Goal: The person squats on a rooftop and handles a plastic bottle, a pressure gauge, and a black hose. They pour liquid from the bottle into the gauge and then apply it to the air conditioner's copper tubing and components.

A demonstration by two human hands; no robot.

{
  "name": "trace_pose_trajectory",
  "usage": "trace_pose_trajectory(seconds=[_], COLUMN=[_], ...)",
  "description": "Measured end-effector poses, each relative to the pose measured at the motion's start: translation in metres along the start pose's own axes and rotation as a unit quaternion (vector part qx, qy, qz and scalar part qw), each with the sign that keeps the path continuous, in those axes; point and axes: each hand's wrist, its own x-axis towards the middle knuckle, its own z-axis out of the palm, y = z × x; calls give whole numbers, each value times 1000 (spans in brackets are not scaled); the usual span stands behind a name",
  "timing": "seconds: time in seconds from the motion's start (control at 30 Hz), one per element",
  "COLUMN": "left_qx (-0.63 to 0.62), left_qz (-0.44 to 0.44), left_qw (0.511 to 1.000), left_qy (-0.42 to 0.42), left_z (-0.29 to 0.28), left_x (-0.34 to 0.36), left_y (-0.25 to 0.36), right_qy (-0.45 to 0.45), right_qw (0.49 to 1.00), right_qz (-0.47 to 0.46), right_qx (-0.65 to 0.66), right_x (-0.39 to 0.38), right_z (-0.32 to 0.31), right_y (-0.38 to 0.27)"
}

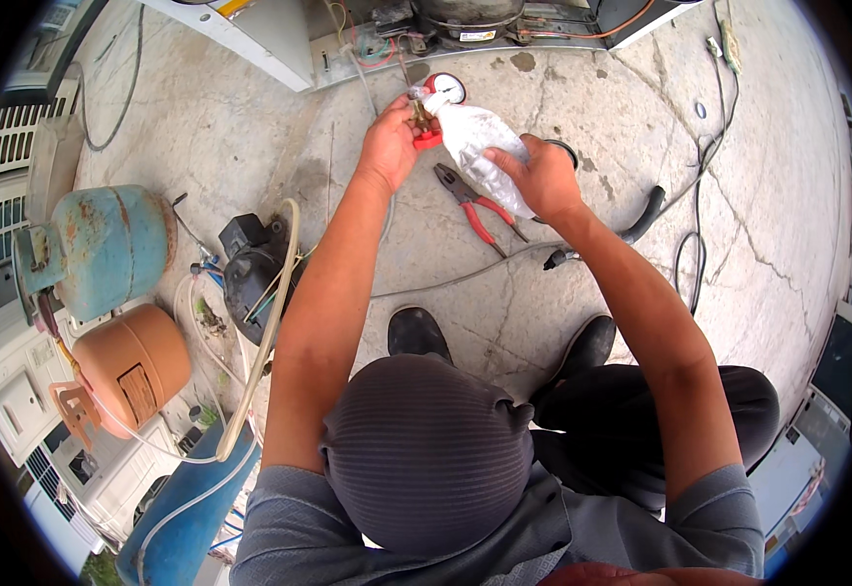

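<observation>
My left hand [392, 146] is closed around a brass valve with a red knob [428, 139], and a round pressure gauge [447, 90] with a red rim and white dial sits on top of it. In my right hand [545, 178] is a crumpled white plastic bag [483, 146], pinched near its lower end by thumb and fingers. The bag's narrow upper end meets the gauge beside my left fingers; whether it is fastened there I cannot tell. Red-handled pliers [475, 203] lie on the concrete just below the bag. Part of a dark round object [565, 151] shows behind my right hand.
An appliance base [328, 68] with a black compressor [470, 21] stands ahead. At left are a teal gas cylinder [113, 244], an orange cylinder [138, 366], another black compressor [255, 269] and loose hoses. A grey hose [446, 288] crosses the floor; black cables [704, 176] lie right.
</observation>
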Motion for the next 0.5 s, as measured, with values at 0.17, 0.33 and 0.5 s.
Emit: trace_pose_trajectory(seconds=[0.17, 0.33, 0.5], left_qx=[5, 9, 12], left_qz=[8, 8, 4], left_qw=[1000, 1000, 1000], left_qy=[3, -1, -1], left_z=[2, 1, -3], left_x=[1, 2, 4], left_y=[0, 0, -1], right_qy=[-10, -25, -30], right_qw=[1000, 1000, 999], right_qz=[5, 14, 11], right_qx=[0, -14, -25], right_x=[6, 11, 8], right_z=[-2, 1, -1], right_y=[-11, -11, -10])
